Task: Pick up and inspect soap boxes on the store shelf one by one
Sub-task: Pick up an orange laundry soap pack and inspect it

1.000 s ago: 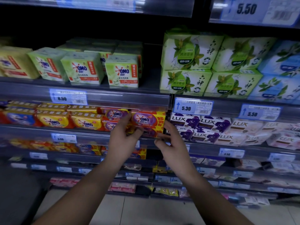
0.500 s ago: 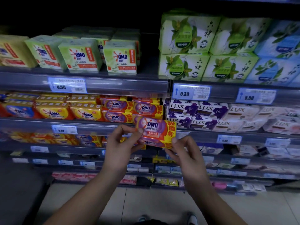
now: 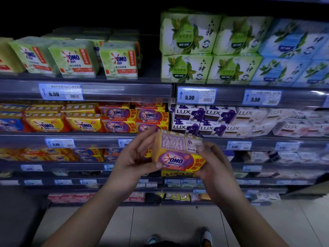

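Note:
I hold a purple-and-orange OMO soap pack [image 3: 178, 154] in front of the shelves, tilted so its printed top face and its logo front both show. My left hand [image 3: 137, 157] grips its left end, thumb on the front. My right hand [image 3: 211, 164] grips its right end. Behind it, more purple OMO packs [image 3: 121, 115] are stacked on the middle shelf [image 3: 89, 138], with a gap at the lower right of that stack partly hidden by the held pack.
Yellow OMO packs [image 3: 83, 123] lie left of the purple ones, LUX boxes [image 3: 204, 114] to the right. Green OMO packs [image 3: 119, 59] and green leaf-printed boxes [image 3: 187, 49] fill the shelf above. Lower shelves hold several more packs. My shoes [image 3: 206, 237] show on the tiled floor.
Both hands took the purple OMO pack off the middle shelf, drew it toward me and down, then tipped it so its top face shows.

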Tool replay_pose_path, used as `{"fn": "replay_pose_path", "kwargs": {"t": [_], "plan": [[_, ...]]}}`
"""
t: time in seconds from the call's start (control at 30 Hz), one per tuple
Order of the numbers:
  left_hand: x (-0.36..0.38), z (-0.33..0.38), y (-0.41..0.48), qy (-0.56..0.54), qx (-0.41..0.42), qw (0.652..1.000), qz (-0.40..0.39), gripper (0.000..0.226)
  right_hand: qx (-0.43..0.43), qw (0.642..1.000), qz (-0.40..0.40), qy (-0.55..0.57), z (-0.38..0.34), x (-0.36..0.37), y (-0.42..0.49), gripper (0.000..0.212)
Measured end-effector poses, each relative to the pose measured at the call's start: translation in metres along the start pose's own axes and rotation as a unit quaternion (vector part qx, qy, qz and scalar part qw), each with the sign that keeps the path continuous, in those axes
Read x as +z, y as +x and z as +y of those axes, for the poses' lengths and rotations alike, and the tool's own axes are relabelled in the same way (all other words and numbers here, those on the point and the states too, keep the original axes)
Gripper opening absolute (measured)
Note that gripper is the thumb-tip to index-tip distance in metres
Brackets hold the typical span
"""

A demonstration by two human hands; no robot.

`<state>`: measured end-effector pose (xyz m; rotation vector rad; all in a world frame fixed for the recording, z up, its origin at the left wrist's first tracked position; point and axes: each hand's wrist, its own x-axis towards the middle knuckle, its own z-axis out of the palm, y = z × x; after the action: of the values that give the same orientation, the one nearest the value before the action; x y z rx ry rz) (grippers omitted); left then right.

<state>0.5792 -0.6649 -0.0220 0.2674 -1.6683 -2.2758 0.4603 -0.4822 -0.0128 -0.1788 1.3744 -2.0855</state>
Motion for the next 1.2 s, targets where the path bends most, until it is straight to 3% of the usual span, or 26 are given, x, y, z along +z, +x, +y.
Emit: {"fn": "replay_pose_path", "kwargs": {"t": [0.17, 0.23, 0.37, 0.5, 0.6, 0.7, 0.9, 1.2], "plan": [[0.000, -0.004, 0.002, 0.005, -0.006, 1.000, -0.022, 0.084, -0.053, 0.998, -0.007, -0.043, -0.006, -0.002, -0.002, 0.066], [0.002, -0.002, 0.001, 0.029, -0.002, 0.999, -0.027, 0.085, -0.062, 0.996, -0.003, -0.060, -0.008, 0.000, -0.002, 0.067], [0.004, 0.005, -0.001, 0.084, 0.007, 0.996, -0.025, 0.075, -0.028, 0.997, 0.012, -0.070, -0.010, -0.003, 0.000, 0.036], [0.002, 0.010, 0.001, 0.077, -0.014, 0.996, 0.032, 0.056, 0.008, 0.995, -0.052, -0.091, -0.012, -0.012, -0.002, 0.054], [-0.002, 0.008, 0.004, 0.022, -0.057, 0.996, 0.072, 0.048, -0.029, 0.974, -0.114, -0.191, -0.014, -0.011, -0.007, 0.063], [-0.006, 0.008, 0.005, 0.013, -0.074, 0.994, 0.084, 0.051, -0.056, 0.959, -0.123, -0.251, -0.013, -0.006, -0.007, 0.073], [-0.011, 0.011, -0.001, 0.056, -0.043, 0.997, 0.035, 0.070, -0.049, 0.979, -0.091, -0.173, -0.010, 0.001, -0.002, 0.057], [-0.010, 0.012, 0.003, -0.005, -0.093, 0.986, 0.140, 0.066, -0.024, 0.978, -0.051, -0.202, -0.009, 0.002, 0.001, 0.024]]}}
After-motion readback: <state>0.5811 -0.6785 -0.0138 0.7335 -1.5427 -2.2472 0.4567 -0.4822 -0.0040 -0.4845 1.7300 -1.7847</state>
